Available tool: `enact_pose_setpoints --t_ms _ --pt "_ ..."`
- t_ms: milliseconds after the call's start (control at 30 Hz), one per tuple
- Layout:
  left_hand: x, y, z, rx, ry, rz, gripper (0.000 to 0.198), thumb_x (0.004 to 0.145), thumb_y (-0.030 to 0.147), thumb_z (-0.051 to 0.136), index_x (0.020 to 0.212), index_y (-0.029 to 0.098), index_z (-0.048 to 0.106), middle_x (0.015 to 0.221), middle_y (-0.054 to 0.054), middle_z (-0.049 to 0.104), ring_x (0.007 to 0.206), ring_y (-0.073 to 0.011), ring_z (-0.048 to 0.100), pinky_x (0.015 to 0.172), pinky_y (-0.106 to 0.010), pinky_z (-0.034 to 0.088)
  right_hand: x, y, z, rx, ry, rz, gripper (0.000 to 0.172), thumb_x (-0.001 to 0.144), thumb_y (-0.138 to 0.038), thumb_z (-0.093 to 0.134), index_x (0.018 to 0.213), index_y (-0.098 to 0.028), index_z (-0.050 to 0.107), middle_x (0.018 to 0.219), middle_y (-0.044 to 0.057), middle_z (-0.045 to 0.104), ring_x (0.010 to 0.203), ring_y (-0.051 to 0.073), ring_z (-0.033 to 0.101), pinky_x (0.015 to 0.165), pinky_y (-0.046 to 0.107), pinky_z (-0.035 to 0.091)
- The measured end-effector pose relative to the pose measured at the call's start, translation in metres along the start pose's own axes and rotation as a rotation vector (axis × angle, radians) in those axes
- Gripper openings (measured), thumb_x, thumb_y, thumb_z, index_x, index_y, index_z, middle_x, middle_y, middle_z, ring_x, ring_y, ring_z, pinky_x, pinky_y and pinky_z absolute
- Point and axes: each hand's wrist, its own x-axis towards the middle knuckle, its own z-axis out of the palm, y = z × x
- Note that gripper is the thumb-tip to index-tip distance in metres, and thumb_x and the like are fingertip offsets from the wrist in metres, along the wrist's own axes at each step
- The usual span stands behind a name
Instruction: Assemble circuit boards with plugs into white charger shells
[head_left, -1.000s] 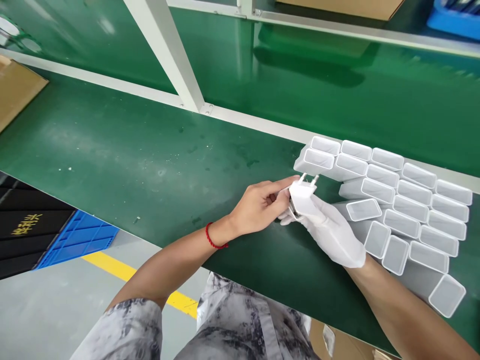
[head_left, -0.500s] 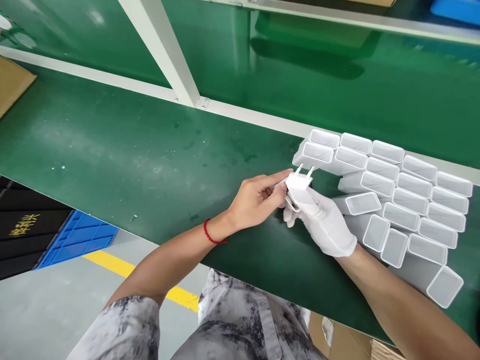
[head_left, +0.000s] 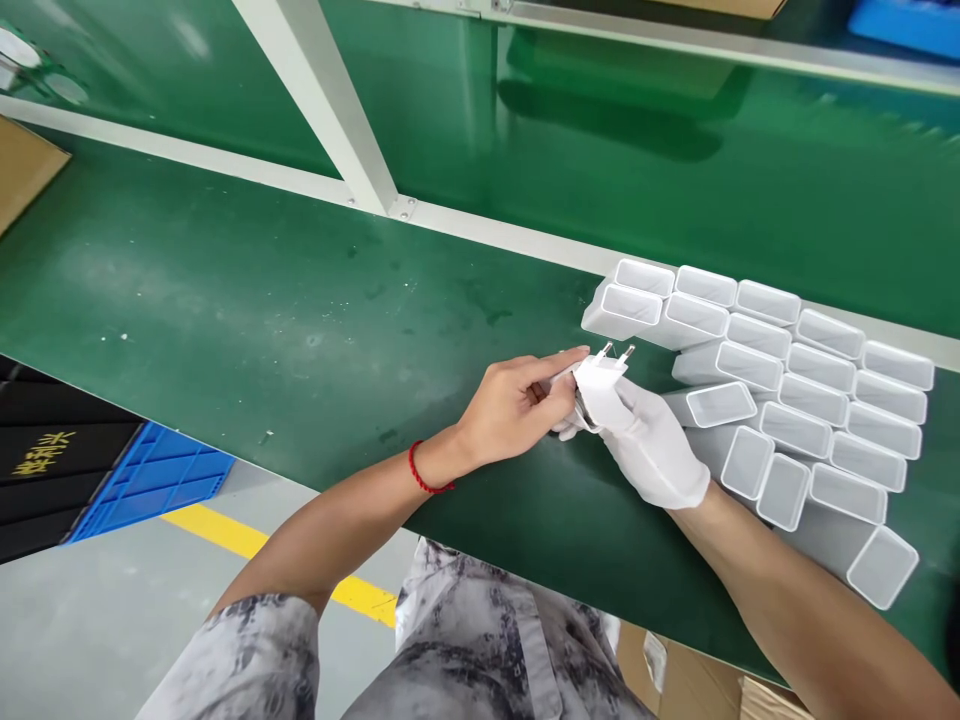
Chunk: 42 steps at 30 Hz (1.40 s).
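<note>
We find both hands closed on one white plug adapter [head_left: 600,385], held just above the green worktop [head_left: 225,300]. The bare left hand [head_left: 514,405], a red band at its wrist, pinches the adapter's near side; the white-gloved right hand [head_left: 649,445] grips its body from below. Its two pins point away from us, toward a stack of white open-ended housings [head_left: 780,385] lying just beside the gloved hand.

Charger [head_left: 601,384] base hidden under right hand [head_left: 654,452]; cardboard box [head_left: 21,172] cut off left.
</note>
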Motion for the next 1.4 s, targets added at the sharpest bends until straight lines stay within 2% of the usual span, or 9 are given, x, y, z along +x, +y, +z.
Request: enact_pose_setpoints --t_ms 167,267,367,533,633,733,800,1200,1400 --pt "0.003 0.005 -0.003 0.010 -0.025 -0.083 0.039 0.093 0.039 0.054 0.118 0.015 0.073 0.076 -0.003 0.071 0.057 -0.0087 0.055 0.053 -0.019 0.049 0.001 0.000 -0.002 -0.015 -0.011 0.045 0.042 0.082 -0.060 0.070 0.089 -0.019 0.069 0.082 0.003 0.066 0.074 0.020 0.065 0.070 0.038 0.060" --pt "0.006 0.009 -0.005 0.008 -0.012 -0.126 0.039 0.092 0.042 0.055 0.114 0.016 0.074 0.074 -0.003 0.071 0.058 -0.0101 0.056 0.052 -0.020 0.049 -0.004 -0.005 -0.002 -0.165 -0.006 -0.034 0.043 0.089 -0.060 0.061 0.102 -0.021 0.073 0.098 0.005 0.070 0.096 0.027 0.067 0.089 0.046 0.056" --pt "0.009 0.010 -0.008 0.008 0.035 -0.150 0.039 0.093 0.046 0.055 0.107 0.017 0.076 0.069 -0.001 0.067 0.057 -0.0102 0.056 0.051 -0.020 0.048 -0.010 -0.008 0.002 -0.410 0.094 -0.224 0.044 0.093 -0.057 0.057 0.120 -0.025 0.069 0.121 0.006 0.067 0.114 0.029 0.062 0.103 0.046 0.049" --pt "0.009 0.009 -0.010 0.005 0.081 -0.213 0.051 0.088 0.060 0.059 0.104 0.014 0.074 0.063 0.001 0.061 0.054 -0.0096 0.054 0.049 -0.021 0.046 -0.013 -0.007 0.006 -0.688 0.271 -0.305 0.044 0.087 -0.046 0.068 0.125 -0.025 0.066 0.124 0.009 0.066 0.107 0.030 0.065 0.100 0.048 0.052" --pt "0.008 0.008 -0.009 -0.119 0.091 -0.083 0.059 0.082 0.059 0.067 0.116 0.011 0.069 0.069 0.000 0.060 0.056 -0.0088 0.054 0.052 -0.021 0.050 -0.009 -0.009 0.000 -0.405 0.312 -0.253 0.038 0.091 -0.046 0.064 0.125 -0.029 0.067 0.128 0.005 0.066 0.116 0.029 0.063 0.103 0.049 0.051" --pt "0.006 0.004 -0.008 -0.170 0.006 0.214 0.067 0.078 0.050 0.077 0.132 0.016 0.058 0.085 -0.002 0.062 0.064 -0.0085 0.056 0.058 -0.020 0.053 -0.005 -0.016 -0.005 0.017 0.228 -0.133 0.034 0.091 -0.043 0.065 0.121 -0.029 0.069 0.126 0.004 0.067 0.107 0.025 0.067 0.089 0.041 0.060" --pt "0.005 0.001 -0.007 -0.109 -0.028 0.335 0.076 0.076 0.046 0.080 0.141 0.022 0.049 0.089 -0.002 0.061 0.068 -0.0092 0.057 0.058 -0.020 0.054 -0.003 -0.020 -0.005 0.119 0.163 -0.027 0.034 0.090 -0.038 0.066 0.122 -0.027 0.069 0.120 0.005 0.070 0.102 0.023 0.069 0.083 0.037 0.061" --pt "0.003 0.001 -0.005 0.103 0.081 0.442 0.065 0.079 0.055 0.075 0.132 0.023 0.053 0.093 -0.005 0.067 0.064 -0.0119 0.057 0.059 -0.028 0.057 -0.002 -0.019 0.002 0.077 0.059 0.027 0.027 0.093 -0.036 0.056 0.113 -0.026 0.070 0.115 0.006 0.071 0.114 0.028 0.065 0.096 0.045 0.056" --pt "0.003 0.002 -0.005 0.087 0.111 0.499 0.061 0.080 0.050 0.075 0.130 0.023 0.055 0.092 -0.004 0.067 0.063 -0.0110 0.057 0.057 -0.026 0.056 -0.003 -0.018 0.002 0.096 0.101 0.032 0.030 0.092 -0.034 0.057 0.120 -0.029 0.066 0.129 0.004 0.065 0.114 0.026 0.064 0.094 0.044 0.057"
